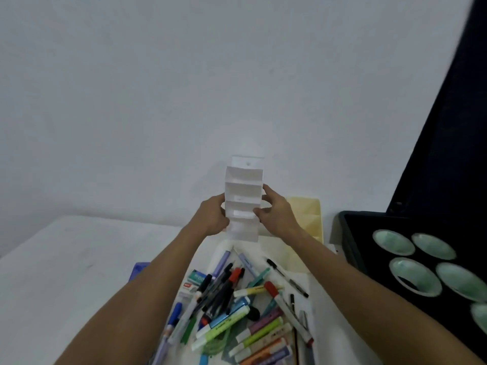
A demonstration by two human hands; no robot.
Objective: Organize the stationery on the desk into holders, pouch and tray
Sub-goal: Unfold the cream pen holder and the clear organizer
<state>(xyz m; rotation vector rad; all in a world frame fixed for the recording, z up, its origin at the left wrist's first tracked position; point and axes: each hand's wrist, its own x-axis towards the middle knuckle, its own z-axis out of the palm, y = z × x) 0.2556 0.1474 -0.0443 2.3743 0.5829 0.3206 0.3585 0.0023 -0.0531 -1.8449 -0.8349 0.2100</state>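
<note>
A: Where is the holder [243, 198]?

B: Lifted above the desk [66, 248], upright before the wall, its stepped white shelves facing the camera.

A: Who has it?

B: Both hands. The left hand [214, 217] wraps its fingers on the left side; the right hand [274, 210] clamps thumb and fingers on the right edge.

A: And the pens [237, 306]?

B: Heaped loose on the desk below, between the forearms. A yellow tray [309, 214] stands behind the right hand.

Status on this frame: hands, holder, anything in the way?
Left hand and right hand grip white tiered holder, lifted, empty. Pen pile unsorted below. Nothing obstructing.
</note>
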